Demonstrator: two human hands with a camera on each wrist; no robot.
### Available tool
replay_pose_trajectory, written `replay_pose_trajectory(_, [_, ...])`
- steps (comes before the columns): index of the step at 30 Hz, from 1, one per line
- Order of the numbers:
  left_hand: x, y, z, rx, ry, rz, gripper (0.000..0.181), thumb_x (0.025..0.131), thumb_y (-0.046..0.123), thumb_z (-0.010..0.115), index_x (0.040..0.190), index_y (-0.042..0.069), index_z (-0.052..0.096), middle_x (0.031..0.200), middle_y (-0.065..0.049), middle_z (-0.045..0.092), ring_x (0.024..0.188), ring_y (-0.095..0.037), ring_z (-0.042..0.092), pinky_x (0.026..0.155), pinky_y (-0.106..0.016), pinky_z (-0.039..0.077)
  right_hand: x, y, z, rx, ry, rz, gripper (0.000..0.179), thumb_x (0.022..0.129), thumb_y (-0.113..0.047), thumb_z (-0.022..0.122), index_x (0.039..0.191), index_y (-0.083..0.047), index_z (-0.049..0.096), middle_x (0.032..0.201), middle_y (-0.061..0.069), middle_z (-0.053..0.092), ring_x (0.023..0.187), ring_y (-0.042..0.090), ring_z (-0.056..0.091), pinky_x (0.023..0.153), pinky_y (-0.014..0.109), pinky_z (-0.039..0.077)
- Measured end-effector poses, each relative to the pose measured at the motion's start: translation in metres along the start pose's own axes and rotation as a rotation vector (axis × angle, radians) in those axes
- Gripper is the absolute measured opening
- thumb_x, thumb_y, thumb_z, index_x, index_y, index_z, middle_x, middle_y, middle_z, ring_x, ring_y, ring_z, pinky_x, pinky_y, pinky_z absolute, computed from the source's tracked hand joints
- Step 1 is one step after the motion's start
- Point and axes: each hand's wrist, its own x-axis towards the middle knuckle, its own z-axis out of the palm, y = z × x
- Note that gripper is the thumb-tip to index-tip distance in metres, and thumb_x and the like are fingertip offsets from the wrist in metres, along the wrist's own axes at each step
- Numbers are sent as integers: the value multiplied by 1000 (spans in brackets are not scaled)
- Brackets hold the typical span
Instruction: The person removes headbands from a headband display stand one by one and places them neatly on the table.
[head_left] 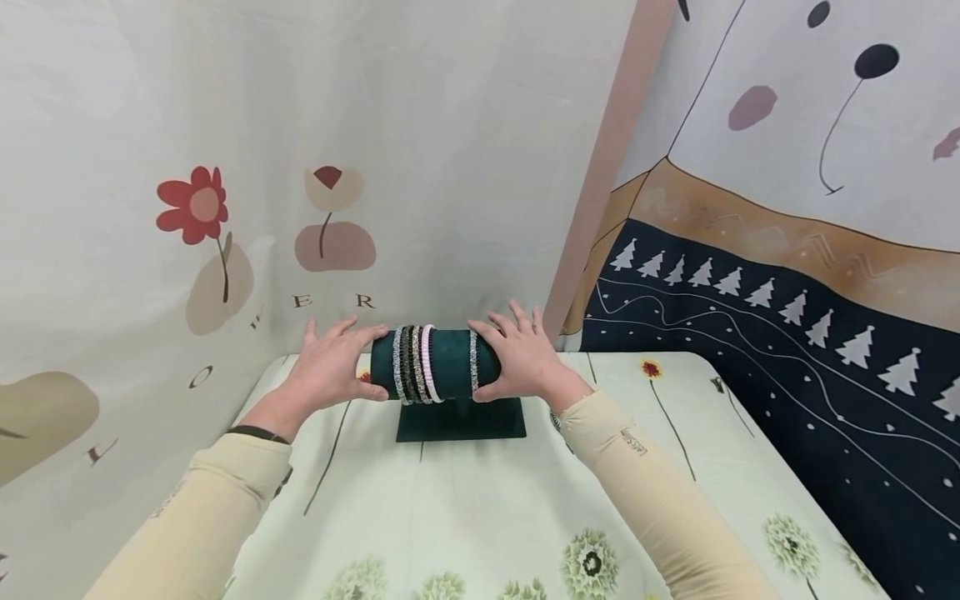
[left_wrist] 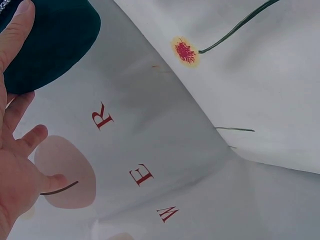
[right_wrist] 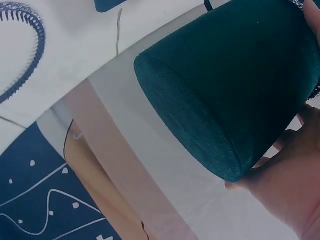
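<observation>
A dark green padded display roll (head_left: 452, 364) stands on a flat base (head_left: 461, 422) at the table's back edge. Around its left half sit several headbands, among them a silvery beaded one (head_left: 397, 367) and a pale pink one (head_left: 427, 364). My left hand (head_left: 326, 367) grips the roll's left end, thumb in front and fingers over the top. On the right half, my right hand (head_left: 528, 358) holds another silvery headband (head_left: 474, 364) at top and bottom by thumb and forefinger. The right wrist view shows the roll's bare right end (right_wrist: 190, 120).
A toothed headband (right_wrist: 37, 45) lies on the table by my right wrist, mostly behind the sleeve in the head view. Flower-printed cloth (head_left: 480, 500) covers the table. Printed curtains (head_left: 450, 167) hang behind it, and a dark tree-patterned cloth (head_left: 750, 358) hangs at the right.
</observation>
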Motion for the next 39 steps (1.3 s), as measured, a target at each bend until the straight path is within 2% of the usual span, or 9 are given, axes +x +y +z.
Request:
replay_pose_trajectory(9, [0, 0, 1, 3, -2, -3, 108, 71, 44, 101, 161, 14, 49, 162, -17, 55, 161, -47, 26, 124, -84, -3, -4, 9, -4, -14, -28, 24, 112, 77, -68, 83, 169, -36, 28, 177, 9, 29, 168, 46, 3, 132, 73, 4])
replay_pose_trajectory(16, [0, -1, 1, 5, -1, -4, 109, 70, 44, 101, 161, 14, 48, 161, -17, 55, 162, -47, 26, 124, -84, -2, -16, 31, -10, 25, -48, 26, 111, 78, -63, 86, 169, -32, 30, 177, 12, 30, 167, 47, 1, 131, 75, 0])
replay_pose_trajectory(25, [0, -2, 1, 9, 5, -1, 109, 70, 43, 101, 161, 14, 48, 161, -18, 55, 161, -47, 26, 124, -84, -2, -32, 62, -15, 122, -70, 79, 111, 77, -54, 90, 169, -31, 32, 176, 14, 30, 167, 48, -1, 130, 76, -1])
replay_pose_trajectory(28, [0, -3, 1, 2, 5, -3, 109, 70, 43, 101, 161, 14, 48, 161, -18, 55, 161, -48, 26, 123, -84, -3, -34, 65, -16, 173, -86, 82, 114, 76, -53, 91, 170, -30, 30, 177, 13, 29, 167, 47, -1, 130, 76, -1])
replay_pose_trajectory(34, [-2, -3, 1, -6, 2, -7, 109, 70, 43, 101, 161, 14, 48, 161, -18, 55, 161, -47, 26, 124, -84, -3, -32, 69, -10, 318, -106, 90, 133, 68, -54, 99, 172, -29, 20, 178, 13, 26, 167, 47, -3, 129, 77, -4])
replay_pose_trajectory(39, [-1, -2, 0, -9, 7, -1, 108, 70, 44, 101, 161, 14, 49, 161, -18, 55, 161, -47, 26, 123, -84, -1, -30, 73, -5, 347, -118, 86, 135, 67, -54, 100, 172, -31, 18, 178, 15, 23, 166, 49, -2, 127, 80, -3])
